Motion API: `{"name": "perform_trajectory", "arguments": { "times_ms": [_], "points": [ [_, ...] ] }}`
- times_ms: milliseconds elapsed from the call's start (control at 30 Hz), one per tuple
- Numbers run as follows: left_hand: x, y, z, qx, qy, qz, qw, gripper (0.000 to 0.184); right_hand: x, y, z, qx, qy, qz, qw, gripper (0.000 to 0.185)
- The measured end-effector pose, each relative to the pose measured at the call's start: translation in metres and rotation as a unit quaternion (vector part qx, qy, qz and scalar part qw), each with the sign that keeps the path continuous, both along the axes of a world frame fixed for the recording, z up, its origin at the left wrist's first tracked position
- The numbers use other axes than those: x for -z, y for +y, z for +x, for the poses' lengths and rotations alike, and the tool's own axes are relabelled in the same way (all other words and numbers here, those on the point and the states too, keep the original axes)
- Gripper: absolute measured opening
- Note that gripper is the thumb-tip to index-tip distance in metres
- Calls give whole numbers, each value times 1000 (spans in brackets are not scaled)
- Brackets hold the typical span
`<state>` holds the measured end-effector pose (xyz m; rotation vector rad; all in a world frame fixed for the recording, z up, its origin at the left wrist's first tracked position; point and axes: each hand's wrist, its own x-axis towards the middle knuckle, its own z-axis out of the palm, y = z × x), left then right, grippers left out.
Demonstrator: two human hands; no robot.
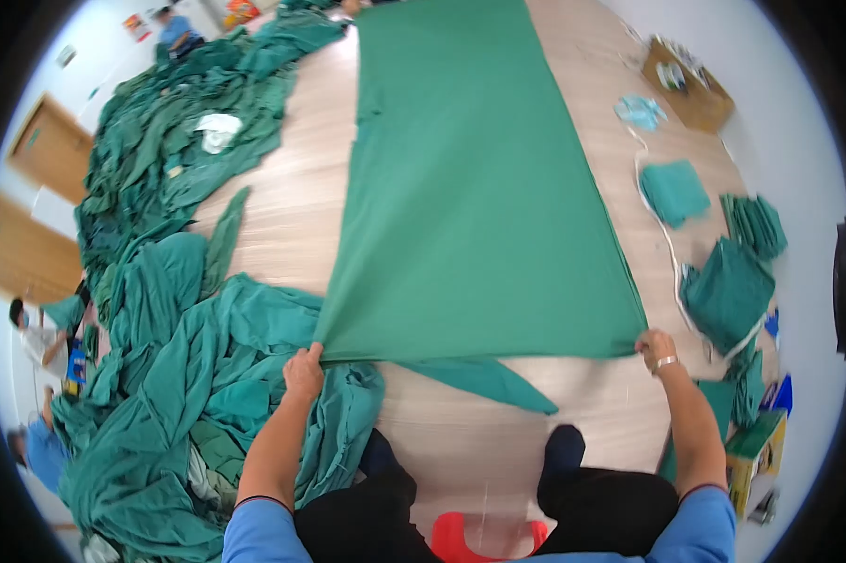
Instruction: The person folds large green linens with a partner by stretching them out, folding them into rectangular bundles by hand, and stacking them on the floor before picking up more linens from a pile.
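Observation:
A long green cloth sheet (479, 206) stretches away from me over the pale table, its near edge pulled straight. My left hand (303, 372) is closed on the near left corner. At the near right corner, my right hand (656, 349), with a band on the wrist, pinches the cloth. Under the near edge, a pointed strip of green cloth (493, 383) sticks out. Beside my left hand lies a heap of loose green cloth (198, 375). The sheet's far end runs out of view at the top, where part of another person's hand (351, 7) shows.
A larger green cloth pile (188, 131) with a white piece (219, 131) lies at far left. To the right are folded green cloths (674, 192), a white cord (662, 225), a cardboard box (690, 89) and a yellow-green box (756, 460). Several people are at the left. A red stool (451, 537) is below me.

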<state>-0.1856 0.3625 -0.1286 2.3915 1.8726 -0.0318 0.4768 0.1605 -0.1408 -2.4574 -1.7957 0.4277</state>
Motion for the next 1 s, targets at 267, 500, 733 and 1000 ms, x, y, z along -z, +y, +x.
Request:
{"name": "perform_trajectory", "arguments": {
  "times_ms": [267,500,733,1000],
  "points": [
    [8,4,11,172,78,-29,982,12,34,6,8,62,34,-63,995,16],
    [-1,6,16,135,57,-32,989,13,42,21,5,303,159,-26,939,19],
    [-5,17,27,115,100,-71,986,15,49,48,-15,389,53,-145,908,34],
    [7,17,25,43,101,-73,991,18,54,41,-2,388,76,-114,911,21]
  ]
}}
